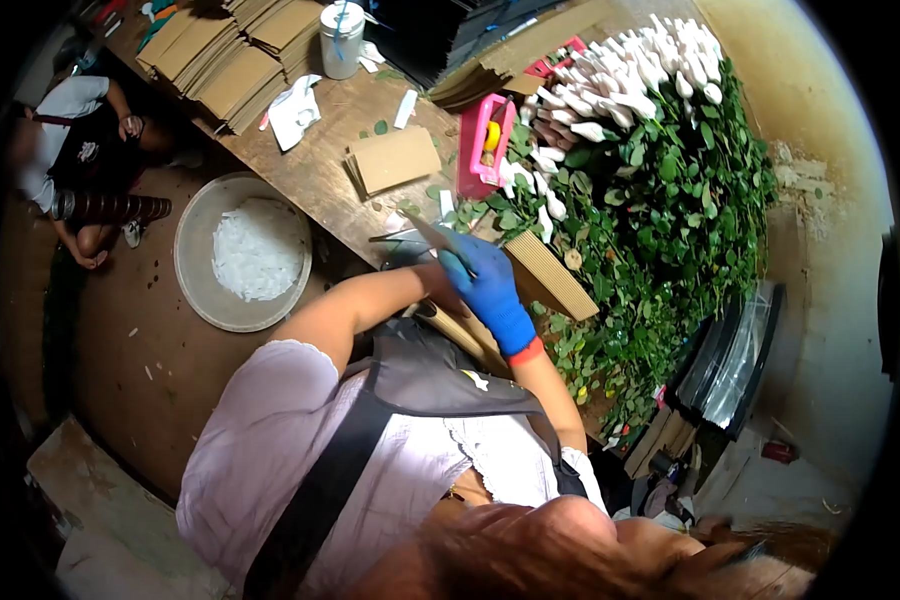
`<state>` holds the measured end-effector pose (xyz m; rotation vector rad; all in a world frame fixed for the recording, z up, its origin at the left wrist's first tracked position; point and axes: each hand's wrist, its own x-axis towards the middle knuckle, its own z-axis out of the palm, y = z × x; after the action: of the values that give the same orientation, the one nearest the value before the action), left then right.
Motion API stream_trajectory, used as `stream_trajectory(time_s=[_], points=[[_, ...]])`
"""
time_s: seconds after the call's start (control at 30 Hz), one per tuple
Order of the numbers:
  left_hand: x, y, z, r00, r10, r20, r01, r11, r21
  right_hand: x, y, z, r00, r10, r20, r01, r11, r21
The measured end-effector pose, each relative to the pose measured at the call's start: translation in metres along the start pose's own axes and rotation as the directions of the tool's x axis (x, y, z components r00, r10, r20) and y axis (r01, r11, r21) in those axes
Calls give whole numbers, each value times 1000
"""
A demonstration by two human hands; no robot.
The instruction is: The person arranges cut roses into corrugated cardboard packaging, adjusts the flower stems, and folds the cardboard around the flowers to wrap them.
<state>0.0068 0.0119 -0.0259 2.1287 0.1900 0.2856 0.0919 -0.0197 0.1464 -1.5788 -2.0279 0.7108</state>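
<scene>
My right hand [482, 275], in a blue glove with a red-orange cuff, is closed with its thumb pressed on a thin, flat greyish piece [432, 236]; I cannot tell its exact kind. Close below the glove is my bare left hand [444, 289], largely covered by it, so its fingers do not show. A ribbed cardboard piece [552, 275] stands right of the glove, against a large heap of leafy stems [660, 210]. White sleeves [630, 75] cover the stem heads. Left of the glove, a folded piece of brown cardboard [394, 160] lies on the wooden table [345, 110].
A pink basket [473, 150] with a yellow roll stands beside the stems. Cardboard stacks [240, 85] and a white canister [342, 42] sit at the back. A round tub [192, 285] of white pieces is on the floor, near another seated person [80, 140].
</scene>
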Motion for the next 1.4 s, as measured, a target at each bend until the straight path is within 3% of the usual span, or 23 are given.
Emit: stream_trajectory(time_s=[0.1,0.13,0.17,0.2,0.23,0.27,0.3,0.37,0.4,0.43,0.53,0.67,0.8,0.87,0.97,1.0,1.07,1.13,1.17,1.2,1.27,1.37,1.4], points=[[3,-14,11,995,92,-33,-86,985,147,-67,31,6,912,384,146,-406,783,471],[6,-12,16,969,235,-76,-197,922,335,-84,43,7,864,451,225,-502,731,461],[7,-12,20,993,103,55,-116,916,385,-97,57,11,826,509,243,-554,656,512],[8,-15,24,986,160,35,-161,901,402,-105,67,11,785,559,267,-598,574,559],[8,-25,27,977,214,19,-202,884,421,-106,70,0,664,634,397,-734,450,508],[5,-30,28,964,267,8,-243,863,442,-117,108,10,588,661,466,-807,442,391],[1,-23,22,986,165,32,-164,904,395,-115,113,8,541,659,523,-838,365,406],[-1,-24,14,976,153,158,-211,856,473,-113,122,11,490,636,597,-863,256,435],[-1,-23,11,966,142,217,-236,829,506,-110,133,18,483,581,655,-872,258,415],[0,-6,-8,940,-79,331,-112,847,520,-111,143,29,495,594,633,-867,291,405],[-36,-4,-51,969,224,107,-232,667,708,-107,153,42,468,643,607,-883,316,345],[-48,5,-66,960,280,-30,-215,797,564,-107,141,43,517,687,512,-856,436,279],[-16,22,-49,904,426,35,-391,792,468,-95,118,32,581,699,416,-756,654,-42],[-10,4,-28,938,297,179,-346,839,420,-87,112,30,560,701,442,-705,683,-191],[-3,18,-31,964,215,157,-261,879,400,-93,103,37,691,611,386,-403,769,-496],[-3,15,-28,956,258,140,-292,881,372,-94,88,25,653,604,457,-402,788,-467],[0,29,-38,953,229,199,-290,882,371,-109,61,-2,781,399,480,-481,875,56],[-2,29,-36,963,168,212,-232,917,325,-118,26,-30,898,232,375,-349,893,284],[-3,30,-36,962,171,215,-237,909,342,-121,10,-43,835,247,491,-411,874,259],[-3,32,-35,962,172,214,-241,902,358,-137,20,-19,884,217,414,-283,954,103],[-3,36,-35,963,135,232,-211,915,343,-151,27,20,916,291,276,-271,956,-110],[-1,37,-35,966,117,232,-196,914,356,-149,15,-10,924,245,294,-252,968,-13],[-2,38,-34,967,121,224,-199,907,370,-146,16,-31,962,241,132,-262,950,173]])
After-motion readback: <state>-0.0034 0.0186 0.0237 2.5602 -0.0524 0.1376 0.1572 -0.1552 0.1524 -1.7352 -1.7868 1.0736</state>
